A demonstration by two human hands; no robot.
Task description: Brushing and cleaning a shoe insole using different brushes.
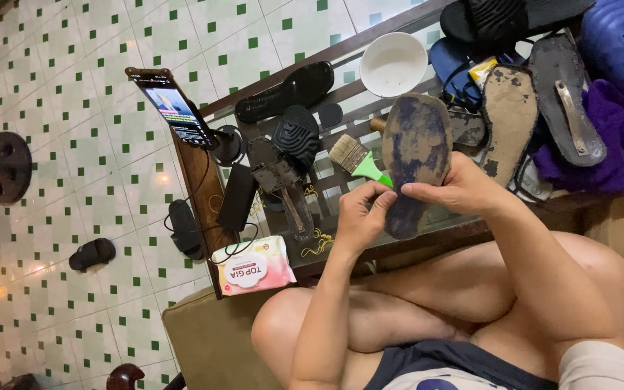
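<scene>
Here both hands grip: left hand pinches green-handled brush, right hand clamps worn sole; steady sole, stroke evenly.

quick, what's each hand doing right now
left hand: closed on a green-handled paintbrush, brushing the shoe sole.
right hand: closed on the shoe sole, holding it up.

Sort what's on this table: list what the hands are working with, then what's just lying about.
In hand:
left hand on brush
right hand holding sole

Lying about:
white bowl
phone
tissue pack
black insole
second sole
purple cloth
</scene>
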